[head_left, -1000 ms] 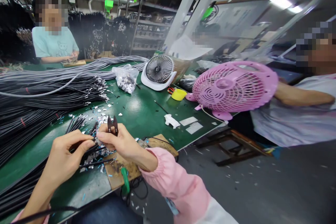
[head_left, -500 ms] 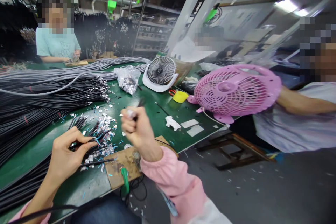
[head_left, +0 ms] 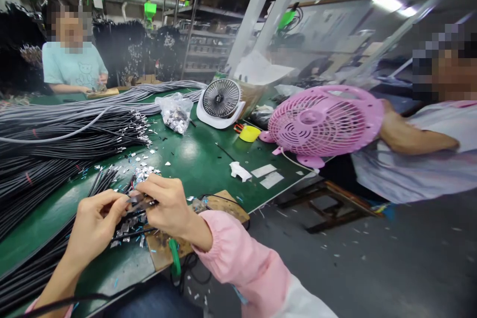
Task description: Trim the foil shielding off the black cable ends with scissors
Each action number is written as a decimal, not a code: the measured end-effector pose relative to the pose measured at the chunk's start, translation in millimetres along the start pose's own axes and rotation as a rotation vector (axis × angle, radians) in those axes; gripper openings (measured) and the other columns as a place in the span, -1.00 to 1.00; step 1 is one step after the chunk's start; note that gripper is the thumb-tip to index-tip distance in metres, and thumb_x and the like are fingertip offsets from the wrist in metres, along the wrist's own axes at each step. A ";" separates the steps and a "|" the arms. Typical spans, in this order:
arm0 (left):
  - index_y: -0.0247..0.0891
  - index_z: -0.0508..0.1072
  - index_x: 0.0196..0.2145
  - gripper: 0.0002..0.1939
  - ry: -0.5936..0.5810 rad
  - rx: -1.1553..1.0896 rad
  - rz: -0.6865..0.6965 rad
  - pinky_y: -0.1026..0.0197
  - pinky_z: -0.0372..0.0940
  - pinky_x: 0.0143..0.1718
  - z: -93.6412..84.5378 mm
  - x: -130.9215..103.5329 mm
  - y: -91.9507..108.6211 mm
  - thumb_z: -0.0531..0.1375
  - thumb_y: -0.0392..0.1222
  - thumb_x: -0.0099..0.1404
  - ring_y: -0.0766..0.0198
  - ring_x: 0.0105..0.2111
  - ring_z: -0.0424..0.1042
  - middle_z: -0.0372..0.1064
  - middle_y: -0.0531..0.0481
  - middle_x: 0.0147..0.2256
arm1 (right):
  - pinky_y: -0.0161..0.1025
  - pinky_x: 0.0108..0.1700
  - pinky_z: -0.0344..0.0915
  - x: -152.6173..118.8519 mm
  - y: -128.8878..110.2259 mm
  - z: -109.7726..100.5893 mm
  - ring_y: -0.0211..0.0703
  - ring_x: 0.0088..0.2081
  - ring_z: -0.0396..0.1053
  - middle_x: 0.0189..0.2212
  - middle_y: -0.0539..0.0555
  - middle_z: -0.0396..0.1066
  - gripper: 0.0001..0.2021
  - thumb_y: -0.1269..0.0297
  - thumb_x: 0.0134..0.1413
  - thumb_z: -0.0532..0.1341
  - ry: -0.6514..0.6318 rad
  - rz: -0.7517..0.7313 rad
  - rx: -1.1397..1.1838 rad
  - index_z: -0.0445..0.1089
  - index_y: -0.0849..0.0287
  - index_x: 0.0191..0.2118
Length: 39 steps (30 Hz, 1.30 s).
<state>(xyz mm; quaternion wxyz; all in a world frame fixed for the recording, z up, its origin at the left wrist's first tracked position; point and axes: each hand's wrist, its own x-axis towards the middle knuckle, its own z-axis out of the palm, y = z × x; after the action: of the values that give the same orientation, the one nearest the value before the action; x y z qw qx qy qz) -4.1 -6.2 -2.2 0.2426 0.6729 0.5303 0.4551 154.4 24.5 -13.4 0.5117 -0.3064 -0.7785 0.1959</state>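
Note:
My left hand is pinched, thumb against fingers, on the end of a black cable; the end itself is mostly hidden. Close beside it, my right hand is closed around a small hand tool with metal jaws and a dark handle, probably nippers. The metal part points at the left fingertips. Under my left forearm lies a bundle of black cables. Foil scraps and bits of blue wire surround the hands. Below the right hand is a worn wooden board at the table edge.
Grey cables and black cables cover the left of the green table. Beyond are a plastic bag of scraps, a white fan, yellow tape and a pink fan. Two people sit nearby.
My right hand has moved left and down, bringing the tool to my left hand's fingertips. The left hand keeps its pinch. The view has shifted slightly.

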 end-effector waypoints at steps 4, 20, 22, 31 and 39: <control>-0.22 0.38 -0.68 -0.59 -0.029 -0.079 -0.007 0.34 0.02 -0.73 2.3 0.2 3.8 0.15 0.06 0.21 0.40 -0.74 0.11 0.20 0.11 -0.73 | -0.30 -0.46 0.11 5.5 -5.4 2.3 -0.27 -0.53 0.17 -0.60 -0.01 0.26 -0.82 0.35 0.01 0.18 0.100 0.204 0.241 0.31 0.15 -0.58; -0.23 0.48 -0.67 -0.64 0.094 -0.175 -0.107 0.34 0.10 -0.69 3.3 -1.2 2.8 0.31 0.10 0.02 0.35 -0.68 0.24 0.31 0.07 -0.70 | -0.26 -0.45 0.13 17.8 7.9 -17.3 -0.24 -0.54 0.15 -0.59 0.00 0.29 -0.80 0.25 0.12 0.16 0.493 0.223 0.000 0.33 0.13 -0.51; -0.24 0.51 -0.65 -0.61 0.095 -0.208 -0.134 0.35 0.05 -0.72 1.4 0.0 2.8 0.32 0.15 0.00 0.38 -0.70 0.19 0.29 0.07 -0.71 | -0.28 -0.45 0.17 15.1 7.3 -13.9 -0.24 -0.51 0.22 -0.50 0.03 0.39 -0.89 0.32 0.09 0.18 0.296 0.225 0.085 0.44 0.15 -0.40; -0.22 0.54 -0.63 -0.63 0.114 -0.191 -0.109 0.35 0.13 -0.70 0.3 -1.3 0.5 0.35 0.16 0.00 0.36 -0.68 0.25 0.35 0.05 -0.67 | -0.31 -0.49 0.03 14.6 -7.8 -7.5 -0.32 -0.56 0.09 -0.68 -0.11 0.11 -0.79 0.42 -0.05 0.22 0.027 0.312 0.227 0.30 0.16 -0.65; -0.25 0.48 -0.65 -0.53 0.103 -0.195 -0.179 0.35 0.00 -0.76 2.4 -2.5 3.0 0.30 0.25 0.02 0.41 -0.74 0.10 0.22 0.09 -0.74 | -0.36 -0.45 0.29 4.5 -1.3 1.9 -0.28 -0.50 0.35 -0.55 0.02 0.42 -0.89 0.48 -0.01 0.20 0.193 -0.039 0.057 0.44 0.20 -0.48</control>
<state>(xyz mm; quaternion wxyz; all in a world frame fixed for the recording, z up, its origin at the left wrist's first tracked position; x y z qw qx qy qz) -0.5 -9.2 -1.7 0.3189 0.5720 0.5532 0.5149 151.1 26.6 -10.3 0.5966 -0.2942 -0.7253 0.1776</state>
